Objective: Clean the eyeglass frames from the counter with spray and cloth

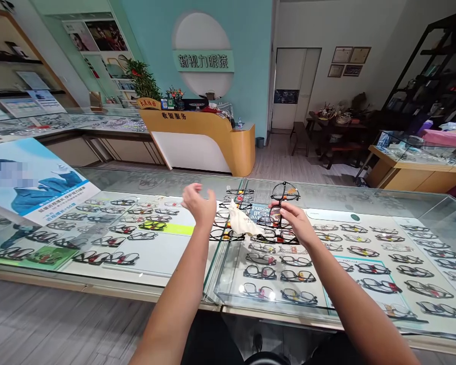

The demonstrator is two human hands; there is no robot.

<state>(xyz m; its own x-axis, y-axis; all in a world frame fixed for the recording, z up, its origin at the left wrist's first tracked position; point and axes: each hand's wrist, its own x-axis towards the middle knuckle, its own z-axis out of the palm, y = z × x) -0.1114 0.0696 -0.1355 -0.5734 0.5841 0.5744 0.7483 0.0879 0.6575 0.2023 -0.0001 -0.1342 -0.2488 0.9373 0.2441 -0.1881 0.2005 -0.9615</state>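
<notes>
Above the glass surface of the display case I have both arms stretched forward. My right hand is closed on a pair of black-framed glasses, its fingers pinched at the lower part of the frame so that the lenses stand up above the hand, clear of the glass. My left hand is raised to the left of it, holding nothing, its fingers loosely curled and spread apart. Between the two hands is a pale cleaning cloth, crumpled, its far end near my right hand; I cannot tell whether it lies on the glass or hangs from that hand. Under the glass, rows of spectacle frames sit on white trays, most of them dark-rimmed. A blue advertising poster rests at an angle on the left part of the case. Beyond the case, across the floor, stands a curved wooden reception desk in front of a teal wall.
</notes>
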